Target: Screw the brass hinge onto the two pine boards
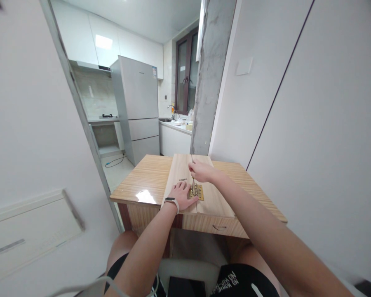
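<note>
Two pale wooden boards (176,169) lie side by side on the table, with a narrow seam between them. A brass-coloured hinge (200,191) lies across the seam near the front. My left hand (181,195) rests flat on the left board with fingers spread, its thumb at the hinge's lower edge. Above the hinge, my right hand (201,170) is closed around what looks like a screwdriver (193,181); its thin shaft points down to the hinge's left leaf, and its handle is hidden in my fingers. Small dark pieces (182,180), perhaps screws, lie just beyond my left fingertips.
The boards sit on a glossy wooden table (136,181) with a drawer handle (219,227) at its front. A wall (312,165) stands close on the right. Beyond the table are a grey fridge (140,95) and a kitchen counter (174,138) with a sink.
</note>
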The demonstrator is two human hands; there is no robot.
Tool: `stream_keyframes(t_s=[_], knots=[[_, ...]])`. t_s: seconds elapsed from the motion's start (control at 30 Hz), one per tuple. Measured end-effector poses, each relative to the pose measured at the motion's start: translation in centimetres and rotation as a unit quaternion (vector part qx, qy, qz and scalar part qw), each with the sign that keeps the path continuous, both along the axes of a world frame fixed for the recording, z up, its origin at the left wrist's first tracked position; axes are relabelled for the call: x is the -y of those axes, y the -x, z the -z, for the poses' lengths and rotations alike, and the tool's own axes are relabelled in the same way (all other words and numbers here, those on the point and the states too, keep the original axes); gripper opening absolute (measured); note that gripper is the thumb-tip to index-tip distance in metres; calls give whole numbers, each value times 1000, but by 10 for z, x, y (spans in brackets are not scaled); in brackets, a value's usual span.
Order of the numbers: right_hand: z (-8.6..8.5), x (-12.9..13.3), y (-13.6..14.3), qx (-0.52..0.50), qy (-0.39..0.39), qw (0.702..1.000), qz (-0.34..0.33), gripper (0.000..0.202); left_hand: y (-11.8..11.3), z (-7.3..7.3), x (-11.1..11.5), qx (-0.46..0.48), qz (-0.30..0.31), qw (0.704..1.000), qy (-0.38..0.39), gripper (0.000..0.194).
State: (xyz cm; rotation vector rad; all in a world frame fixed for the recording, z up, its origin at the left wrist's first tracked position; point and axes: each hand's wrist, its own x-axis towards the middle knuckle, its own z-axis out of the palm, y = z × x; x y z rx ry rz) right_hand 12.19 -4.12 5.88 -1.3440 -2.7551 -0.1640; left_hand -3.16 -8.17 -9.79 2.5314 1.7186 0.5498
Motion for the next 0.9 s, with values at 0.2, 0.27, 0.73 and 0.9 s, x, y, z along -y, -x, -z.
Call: stream_keyframes(t_s=[0.2,0.27,0.73,0.9], knots=[[-3,-4,3,-58,68,996,-21,27,0,-1,1,3,2,1000,-7,86],[-5,-3,5,-54,66,996,-14,26,0,-1,1,3,2,1000,-8,86],[-7,5,5,50,-26,998,34,28,0,-3,1,3,0,1000,0,86],[-4,2,4,0,23,1000,11,20,1,-2,2,5,0,1000,0,86]])
